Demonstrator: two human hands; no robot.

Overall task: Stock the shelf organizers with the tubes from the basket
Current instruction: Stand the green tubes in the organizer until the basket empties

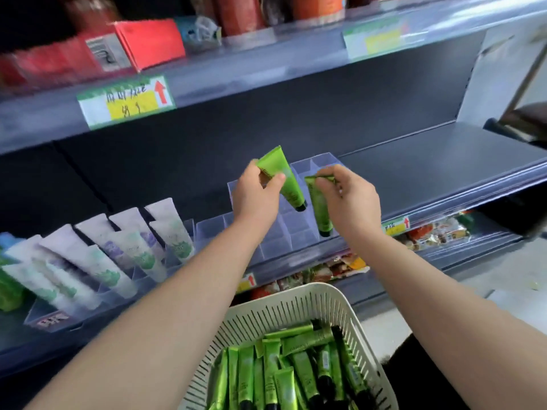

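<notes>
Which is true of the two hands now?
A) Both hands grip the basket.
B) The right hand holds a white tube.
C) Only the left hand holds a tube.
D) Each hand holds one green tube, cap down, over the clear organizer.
D: the left hand grips a green tube and the right hand pinches a second tube, both black caps pointing down at the clear organizer.

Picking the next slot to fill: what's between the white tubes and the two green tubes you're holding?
Head view: only empty clear organizer compartments separate the white tubes from the green tubes, with the left hand over them.
</notes>
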